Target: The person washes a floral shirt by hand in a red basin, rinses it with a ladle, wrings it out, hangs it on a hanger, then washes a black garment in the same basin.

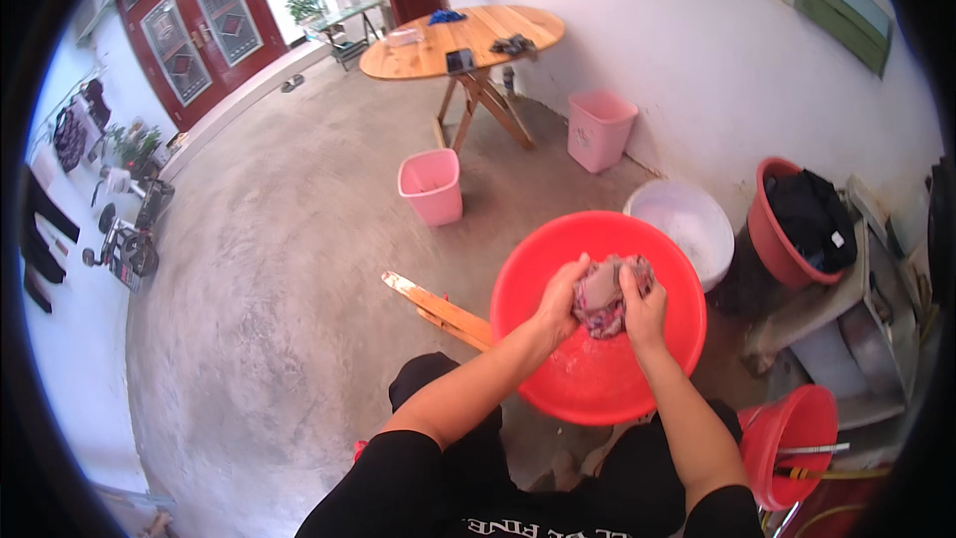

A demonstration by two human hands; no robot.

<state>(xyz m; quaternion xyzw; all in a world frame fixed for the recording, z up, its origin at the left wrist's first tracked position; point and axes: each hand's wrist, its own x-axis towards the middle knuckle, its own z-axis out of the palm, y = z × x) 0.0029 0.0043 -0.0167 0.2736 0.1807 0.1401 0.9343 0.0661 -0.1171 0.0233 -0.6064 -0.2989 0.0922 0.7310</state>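
Note:
A bunched, patterned cloth (pixel 601 291) in pink, purple and grey-brown is squeezed between my two hands. It is held over a wide red plastic basin (pixel 590 381). My left hand (pixel 562 299) grips the cloth from its left side, thumb on top. From the right, my right hand (pixel 644 310) closes on it with the thumb pressed on the upper face. A little whitish water or suds shows at the basin's bottom. The fingers beneath the cloth are hidden.
Beside the basin are a wooden board (pixel 441 306), a white tub (pixel 691 228) and a pink bin (pixel 431 190). Dark clothes (pixel 810 217) fill a reddish bucket (pixel 769 232). A red bucket (pixel 803 426) with a yellow hose (pixel 836 474) stands at lower right. Behind is a round wooden table (pixel 478 30).

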